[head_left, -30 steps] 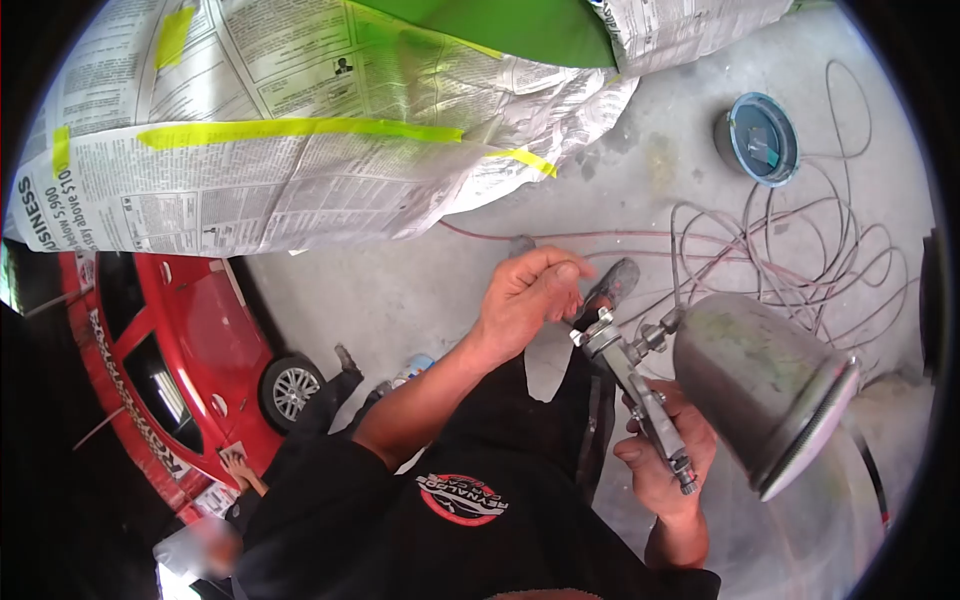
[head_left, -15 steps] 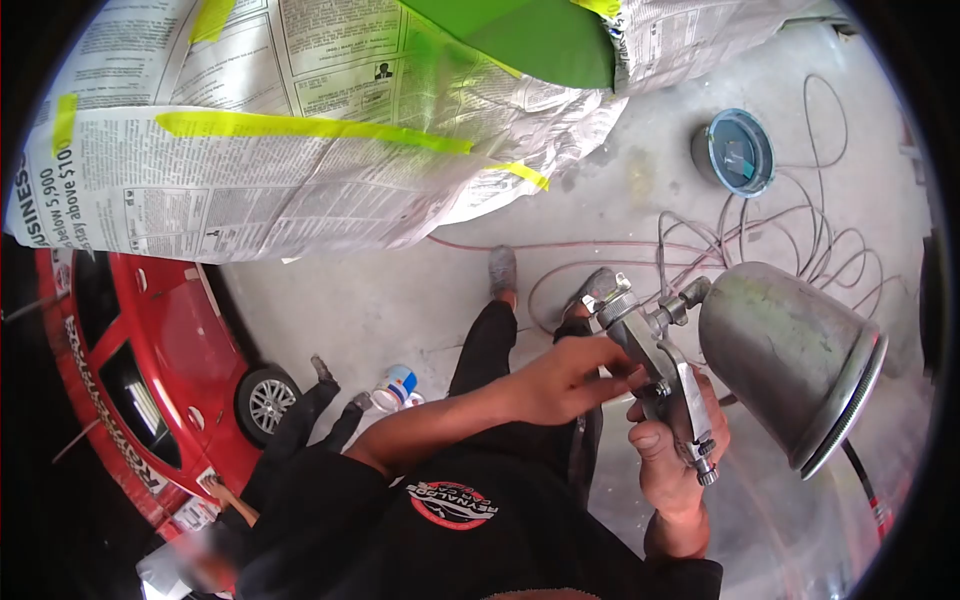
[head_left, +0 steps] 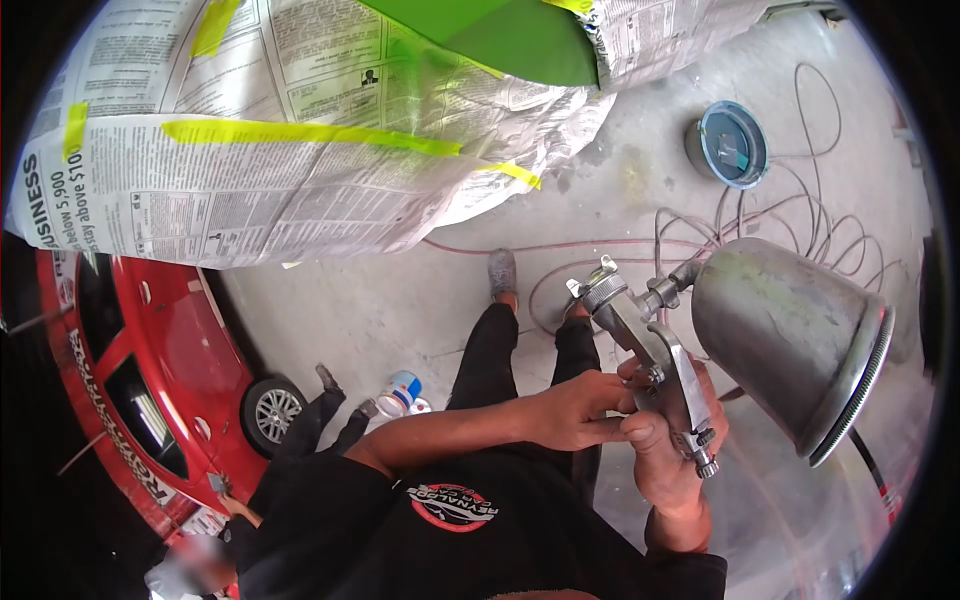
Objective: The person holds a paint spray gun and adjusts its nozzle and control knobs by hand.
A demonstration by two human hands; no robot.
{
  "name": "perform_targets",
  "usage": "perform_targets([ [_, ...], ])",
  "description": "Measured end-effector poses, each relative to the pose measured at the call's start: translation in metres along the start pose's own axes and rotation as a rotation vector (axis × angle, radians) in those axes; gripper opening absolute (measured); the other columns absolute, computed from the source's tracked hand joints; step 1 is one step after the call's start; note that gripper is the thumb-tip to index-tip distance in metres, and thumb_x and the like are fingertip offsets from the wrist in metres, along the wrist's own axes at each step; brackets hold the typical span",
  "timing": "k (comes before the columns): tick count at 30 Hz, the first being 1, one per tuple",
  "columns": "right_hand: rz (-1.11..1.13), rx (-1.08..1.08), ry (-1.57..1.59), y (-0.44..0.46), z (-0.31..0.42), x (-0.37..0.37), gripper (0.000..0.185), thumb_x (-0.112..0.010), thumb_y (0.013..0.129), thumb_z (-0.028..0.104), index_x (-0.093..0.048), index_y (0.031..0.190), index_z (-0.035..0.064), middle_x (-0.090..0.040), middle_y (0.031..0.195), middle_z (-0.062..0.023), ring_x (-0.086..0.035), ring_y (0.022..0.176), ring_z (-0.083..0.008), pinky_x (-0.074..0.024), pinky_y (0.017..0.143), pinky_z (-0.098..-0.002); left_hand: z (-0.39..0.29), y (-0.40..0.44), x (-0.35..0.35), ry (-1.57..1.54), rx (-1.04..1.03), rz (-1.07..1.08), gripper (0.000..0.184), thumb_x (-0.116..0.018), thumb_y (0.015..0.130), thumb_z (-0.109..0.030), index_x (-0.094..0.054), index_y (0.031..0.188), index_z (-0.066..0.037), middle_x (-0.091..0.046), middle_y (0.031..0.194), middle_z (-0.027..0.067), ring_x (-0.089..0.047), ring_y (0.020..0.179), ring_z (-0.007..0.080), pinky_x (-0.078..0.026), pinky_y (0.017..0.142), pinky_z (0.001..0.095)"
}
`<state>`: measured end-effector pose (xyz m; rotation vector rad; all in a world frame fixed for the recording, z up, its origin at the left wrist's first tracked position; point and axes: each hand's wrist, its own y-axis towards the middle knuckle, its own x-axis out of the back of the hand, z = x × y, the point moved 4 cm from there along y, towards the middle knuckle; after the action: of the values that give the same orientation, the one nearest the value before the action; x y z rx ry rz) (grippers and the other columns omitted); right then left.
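Observation:
A metal spray gun (head_left: pixel 665 375) with a large grey cup (head_left: pixel 785 340) mounted on it is tilted in front of my body. My right hand (head_left: pixel 680 450) is wrapped round its handle, the thumb along the near side. From the left, my left hand (head_left: pixel 575 410) reaches in with fingers bent and closed against the gun's body; the fingertips are partly hidden there. A dark hose (head_left: pixel 868 470) with a red part shows below the cup.
Newspaper (head_left: pixel 330 190) held by yellow tape covers a green panel (head_left: pixel 530 45) ahead. A blue bucket (head_left: pixel 728 145) and coiled hoses (head_left: pixel 740 225) are on the floor at right. At left are a red car (head_left: pixel 170 360), a crouching person (head_left: pixel 290 430) and a paint can (head_left: pixel 400 393).
My left fingers have shifted slightly down and left along the gun, nearer my right thumb. The spray gun and cup have moved a little. The view has shifted slightly.

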<state>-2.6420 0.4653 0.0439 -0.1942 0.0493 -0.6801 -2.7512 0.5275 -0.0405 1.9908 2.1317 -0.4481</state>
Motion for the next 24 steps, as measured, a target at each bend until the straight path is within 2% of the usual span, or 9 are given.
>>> perform_targets([
  [4, -0.027, -0.023, 0.008, 0.002, 0.001, -0.001, 0.061, -0.088, 0.081, 0.032, -0.062, 0.122, -0.0047, -0.067, 0.091, -0.0080, -0.061, 0.075, -0.0141, -0.0495, 0.070, -0.0287, 0.002, 0.000, -0.001, -0.122, 0.018, -0.033, 0.032, -0.069, 0.098, -0.028, -0.060, 0.088, 0.001, -0.062, 0.087, 0.0137, -0.063, 0.084, 0.0260, -0.048, 0.077, 0.0382],
  [7, -0.031, -0.031, 0.001, 0.004, 0.001, -0.001, 0.063, -0.088, 0.080, 0.036, -0.061, 0.121, -0.0045, -0.066, 0.094, -0.0088, -0.061, 0.077, -0.0147, -0.0493, 0.070, -0.0284, 0.002, -0.003, 0.002, -0.127, 0.171, -0.009, 0.028, -0.069, 0.098, -0.023, -0.060, 0.089, 0.002, -0.063, 0.088, 0.0127, -0.064, 0.086, 0.0220, -0.049, 0.078, 0.0367],
  [10, -0.075, -0.023, 0.003, 0.006, 0.000, 0.000, 0.067, -0.088, 0.080, 0.039, -0.061, 0.122, -0.0051, -0.066, 0.095, -0.0086, -0.061, 0.077, -0.0146, -0.0495, 0.070, -0.0285, -0.013, 0.003, 0.004, -0.187, 0.086, -0.059, 0.020, -0.068, 0.098, -0.017, -0.062, 0.093, 0.001, -0.064, 0.090, 0.0112, -0.065, 0.088, 0.0198, -0.050, 0.080, 0.0363],
  [11, -0.132, -0.093, 0.071, 0.007, 0.005, -0.003, 0.069, -0.088, 0.079, 0.042, -0.062, 0.122, -0.0055, -0.066, 0.094, -0.0073, -0.060, 0.077, -0.0133, -0.0491, 0.070, -0.0276, -0.013, 0.004, 0.006, -0.181, 0.080, -0.050, 0.018, -0.068, 0.098, -0.015, -0.062, 0.094, 0.001, -0.064, 0.091, 0.0109, -0.065, 0.089, 0.0206, -0.051, 0.081, 0.0366],
  [16, -0.163, -0.174, 0.066, 0.009, 0.010, -0.008, 0.071, -0.088, 0.078, 0.048, -0.065, 0.117, -0.0068, -0.065, 0.089, -0.0048, -0.059, 0.075, -0.0107, -0.0469, 0.070, -0.0246, -0.011, 0.004, 0.011, -0.117, 0.014, -0.025, 0.010, -0.068, 0.096, -0.010, -0.064, 0.097, 0.000, -0.066, 0.095, 0.0103, -0.067, 0.094, 0.0247, -0.052, 0.084, 0.0377],
  [19, -0.135, -0.194, 0.069, 0.006, 0.012, -0.009, 0.070, -0.087, 0.080, 0.048, -0.065, 0.117, -0.0074, -0.066, 0.090, -0.0051, -0.059, 0.077, -0.0107, -0.0466, 0.070, -0.0244, -0.016, 0.002, 0.010, -0.090, -0.014, -0.077, 0.028, -0.065, 0.101, -0.026, -0.060, 0.091, 0.000, -0.060, 0.083, 0.0078, -0.055, 0.075, 0.0163, -0.044, 0.066, 0.0340],
  [22, -0.120, -0.197, 0.061, 0.002, 0.013, -0.010, 0.068, -0.086, 0.081, 0.047, -0.065, 0.116, -0.0073, -0.068, 0.093, -0.0062, -0.059, 0.079, -0.0108, -0.0467, 0.071, -0.0253, -0.017, -0.003, 0.009, -0.055, 0.002, -0.058, 0.028, -0.068, 0.099, -0.025, -0.059, 0.090, 0.000, -0.061, 0.085, 0.0092, -0.057, 0.077, 0.0220, -0.045, 0.068, 0.0369],
  [24, -0.160, -0.188, 0.089, 0.001, 0.016, -0.016, 0.067, -0.086, 0.081, 0.046, -0.065, 0.116, -0.0072, -0.068, 0.095, -0.0075, -0.058, 0.080, -0.0110, -0.0469, 0.072, -0.0261, -0.015, -0.004, 0.007, 0.017, -0.094, -0.057, 0.025, -0.070, 0.098, -0.022, -0.060, 0.094, 0.001, -0.062, 0.088, 0.0110, -0.060, 0.081, 0.0274, -0.047, 0.071, 0.0401],
])
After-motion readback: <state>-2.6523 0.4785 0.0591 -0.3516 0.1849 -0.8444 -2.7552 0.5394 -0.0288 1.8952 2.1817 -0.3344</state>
